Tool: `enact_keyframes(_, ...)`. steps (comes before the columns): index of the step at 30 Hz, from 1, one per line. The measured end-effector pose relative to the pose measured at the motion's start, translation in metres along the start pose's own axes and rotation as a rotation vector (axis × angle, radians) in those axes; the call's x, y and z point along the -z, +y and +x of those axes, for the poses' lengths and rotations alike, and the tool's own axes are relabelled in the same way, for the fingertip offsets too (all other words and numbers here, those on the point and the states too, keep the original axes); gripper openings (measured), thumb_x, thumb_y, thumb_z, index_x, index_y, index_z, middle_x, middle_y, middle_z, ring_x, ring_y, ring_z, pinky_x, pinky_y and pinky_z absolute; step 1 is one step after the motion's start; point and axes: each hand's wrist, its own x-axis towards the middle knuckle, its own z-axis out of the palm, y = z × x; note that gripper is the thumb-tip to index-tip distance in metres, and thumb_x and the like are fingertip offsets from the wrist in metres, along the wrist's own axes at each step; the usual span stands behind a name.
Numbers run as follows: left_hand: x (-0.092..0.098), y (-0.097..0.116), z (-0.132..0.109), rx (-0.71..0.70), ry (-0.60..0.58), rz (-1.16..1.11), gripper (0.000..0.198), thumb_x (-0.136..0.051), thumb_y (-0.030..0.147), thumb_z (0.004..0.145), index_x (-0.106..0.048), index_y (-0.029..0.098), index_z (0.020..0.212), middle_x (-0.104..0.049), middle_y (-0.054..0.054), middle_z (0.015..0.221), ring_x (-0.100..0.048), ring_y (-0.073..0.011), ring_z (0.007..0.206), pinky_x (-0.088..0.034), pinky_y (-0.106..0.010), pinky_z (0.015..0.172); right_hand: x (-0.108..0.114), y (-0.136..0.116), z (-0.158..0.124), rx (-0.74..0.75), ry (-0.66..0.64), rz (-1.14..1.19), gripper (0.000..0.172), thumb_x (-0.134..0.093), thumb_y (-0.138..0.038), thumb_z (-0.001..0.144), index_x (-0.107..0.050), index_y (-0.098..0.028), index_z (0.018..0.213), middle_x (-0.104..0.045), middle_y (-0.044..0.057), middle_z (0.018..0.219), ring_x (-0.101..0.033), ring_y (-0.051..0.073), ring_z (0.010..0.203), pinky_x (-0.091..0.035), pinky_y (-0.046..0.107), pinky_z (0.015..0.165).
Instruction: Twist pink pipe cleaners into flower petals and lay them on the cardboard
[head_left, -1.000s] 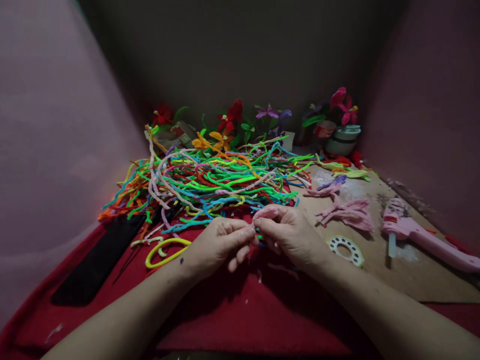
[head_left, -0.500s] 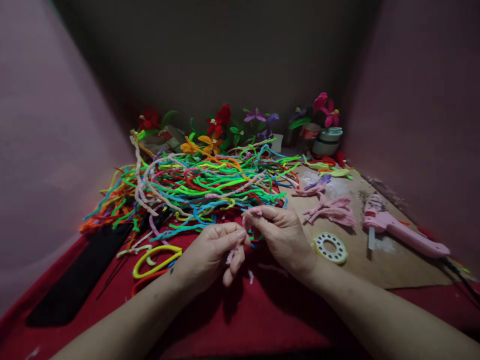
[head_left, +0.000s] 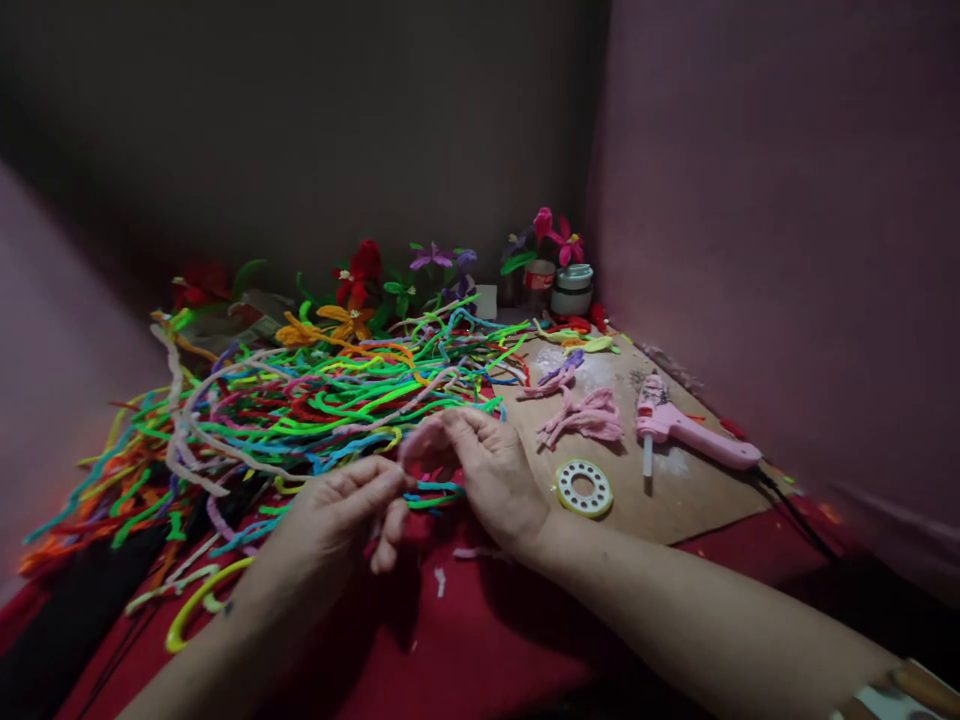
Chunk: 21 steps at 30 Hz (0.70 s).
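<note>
A pink pipe cleaner [head_left: 421,438], bent into a curve, stretches between my two hands over the red cloth. My left hand [head_left: 330,515] pinches its lower end between thumb and forefinger, with the other fingers curled loosely below. At its upper end, the thumb and fingertips of my right hand [head_left: 496,478] are closed on it. Just behind both hands spreads a heap of multicoloured pipe cleaners [head_left: 352,385]. Several pink bent pipe-cleaner pieces [head_left: 592,415] lie on the cardboard to the right.
A pink glue gun [head_left: 697,435] and a white-and-yellow ring-shaped spool [head_left: 583,488] rest on the cardboard [head_left: 637,515]. Yellow-handled scissors [head_left: 199,600] lie by my left forearm. Pipe-cleaner flowers [head_left: 360,275] and a lidded jar [head_left: 572,290] stand along the back wall.
The view has turned right, so everything sits further left. My hands have drawn slightly apart, and more of the pink pipe cleaner shows as a curve between them.
</note>
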Motion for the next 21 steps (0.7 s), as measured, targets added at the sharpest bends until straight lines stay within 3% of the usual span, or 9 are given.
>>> enact_keyframes(3,-0.003,0.032,0.0,-0.25,0.193,0.29,0.024,-0.057,0.039,0.078,-0.058,0.017,0.07,-0.058,0.002,0.059,-0.052,-0.0088,0.053,-0.04,-0.018,0.051,0.0,0.007,0.003,-0.182,0.112,0.062,0.027,-0.037,-0.037,0.086,-0.053,-0.016,0.079,-0.053,-0.003,0.053,-0.047,0.009,0.042,-0.036,0.019,0.04)
enact_keyframes(5,-0.014,0.053,0.004,-0.377,0.198,0.469,0.028,-0.055,0.041,0.078,-0.057,0.016,0.064,-0.054,0.001,0.059,-0.049,-0.0095,0.056,-0.039,-0.019,0.053,-0.002,0.013,0.001,-0.24,0.014,-0.03,0.023,-0.037,-0.029,0.084,-0.052,-0.015,0.073,-0.051,-0.003,0.05,-0.043,0.008,0.04,-0.031,0.018,0.038)
enact_keyframes(8,-0.044,0.073,0.022,-0.372,0.177,0.662,0.031,-0.057,0.039,0.075,-0.054,0.015,0.056,-0.041,0.004,0.049,-0.034,-0.0071,0.044,-0.026,-0.019,0.04,-0.005,0.02,-0.006,-0.029,-0.195,-0.296,0.019,-0.043,-0.017,0.077,-0.05,-0.016,0.06,-0.05,-0.003,0.05,-0.044,0.008,0.046,-0.032,0.018,0.044)
enact_keyframes(11,-0.072,0.074,0.051,-0.334,0.056,0.726,0.026,-0.055,0.036,0.074,-0.056,0.014,0.06,-0.037,0.006,0.046,-0.028,-0.0053,0.041,-0.019,-0.019,0.038,-0.006,0.022,-0.013,0.226,-0.341,-0.585,0.015,-0.046,-0.017,0.076,-0.056,-0.017,0.065,-0.06,0.0,0.063,-0.051,0.012,0.059,-0.036,0.02,0.052)
enact_keyframes(15,-0.094,0.062,0.093,-0.316,-0.106,0.739,0.031,-0.057,0.043,0.07,-0.059,0.013,0.064,-0.039,0.006,0.042,-0.03,-0.0055,0.038,-0.02,-0.019,0.038,-0.004,0.021,-0.017,0.387,-0.513,-0.89,0.018,-0.045,-0.022,0.079,-0.061,-0.018,0.072,-0.067,0.004,0.071,-0.057,0.015,0.063,-0.038,0.023,0.056)
enact_keyframes(21,-0.103,0.05,0.129,-0.324,-0.207,0.858,0.039,-0.057,0.049,0.068,-0.055,0.013,0.052,-0.043,0.004,0.04,-0.033,-0.0062,0.038,-0.024,-0.02,0.04,-0.005,0.022,-0.019,0.531,-0.522,-1.04,0.022,-0.043,-0.027,0.077,-0.058,-0.018,0.064,-0.066,0.003,0.063,-0.057,0.014,0.057,-0.033,0.024,0.049)
